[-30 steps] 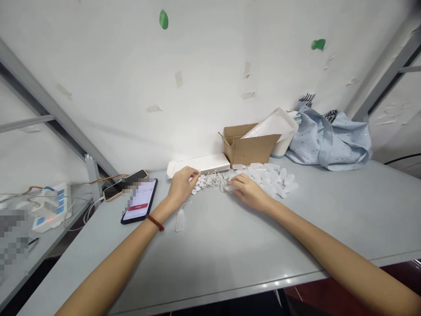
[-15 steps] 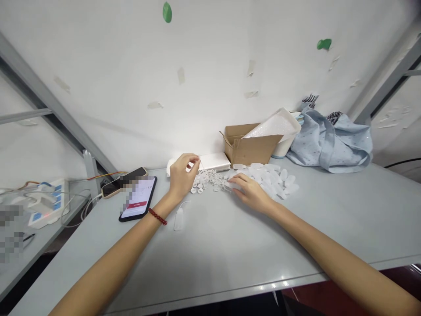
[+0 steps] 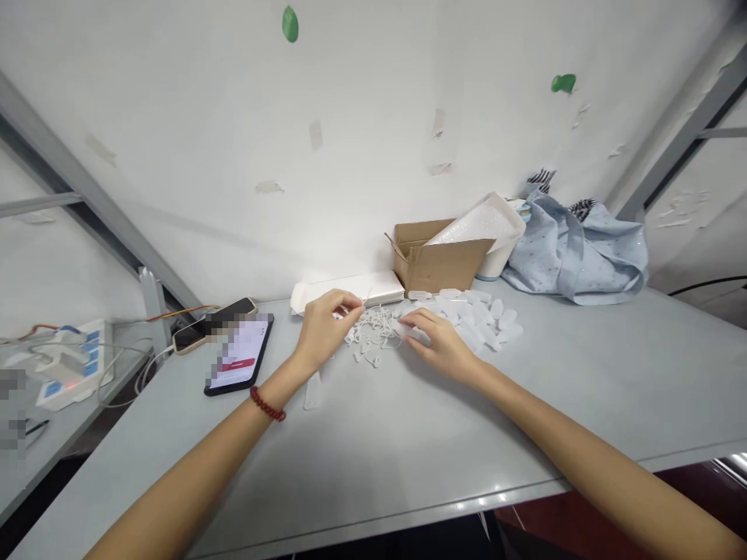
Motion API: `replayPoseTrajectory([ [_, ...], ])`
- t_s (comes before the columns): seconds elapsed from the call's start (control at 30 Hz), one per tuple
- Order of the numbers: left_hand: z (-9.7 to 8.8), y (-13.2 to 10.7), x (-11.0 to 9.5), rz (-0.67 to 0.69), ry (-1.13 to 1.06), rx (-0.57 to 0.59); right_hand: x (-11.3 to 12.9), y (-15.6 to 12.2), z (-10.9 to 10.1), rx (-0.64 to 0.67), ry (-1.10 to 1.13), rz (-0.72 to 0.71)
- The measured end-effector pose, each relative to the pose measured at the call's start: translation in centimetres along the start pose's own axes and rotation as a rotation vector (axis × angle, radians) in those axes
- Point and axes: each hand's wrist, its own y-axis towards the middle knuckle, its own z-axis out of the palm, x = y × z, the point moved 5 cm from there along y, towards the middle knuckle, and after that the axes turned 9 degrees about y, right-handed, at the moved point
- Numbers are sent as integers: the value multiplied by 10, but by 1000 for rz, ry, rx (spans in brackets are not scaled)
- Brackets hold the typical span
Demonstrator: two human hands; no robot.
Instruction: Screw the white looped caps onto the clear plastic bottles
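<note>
Head view. Left hand (image 3: 327,328): thumb and finger pinched on a white strand (image 3: 368,295) above the cord pile (image 3: 382,328). Right hand (image 3: 442,347): half open at the pile's right; any hold cannot be told. At left: lit phone (image 3: 240,359), its lettering blurred.

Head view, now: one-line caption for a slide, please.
Left hand pinching a thin white strand beside tangled white cords; right hand close by, near translucent white oblong tags.

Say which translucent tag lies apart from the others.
The lone tag on the near side of the left hand; the other tags cluster beside the right hand.
</note>
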Motion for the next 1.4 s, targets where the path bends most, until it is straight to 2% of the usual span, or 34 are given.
replayPoseTrajectory([
  [0.23,-1,-55,0,-28,-67,17,40,-8,13,54,301,118],
  [0.37,-1,-71,-5,83,-34,15,56,-14,23,89,357,104],
  [0.47,-2,-75,-16,161,-24,10,61,-17,27,105,357,68],
  [0.57,-5,-75,-24,175,-28,-17,61,-18,27,94,296,32],
  [0.7,-10,-76,-26,149,-9,-61,58,-20,25,61,216,-12],
  [0.87,-11,-78,-30,170,3,-58,58,-20,26,66,201,-9],
  [1.13,-5,-87,-38,304,134,-64,61,-20,27,115,229,-37],
  [1.27,-1,-92,-37,337,172,-60,59,-20,27,102,300,28],
  [1.4,1,-94,-39,353,229,-63,53,-21,28,79,407,196],
])
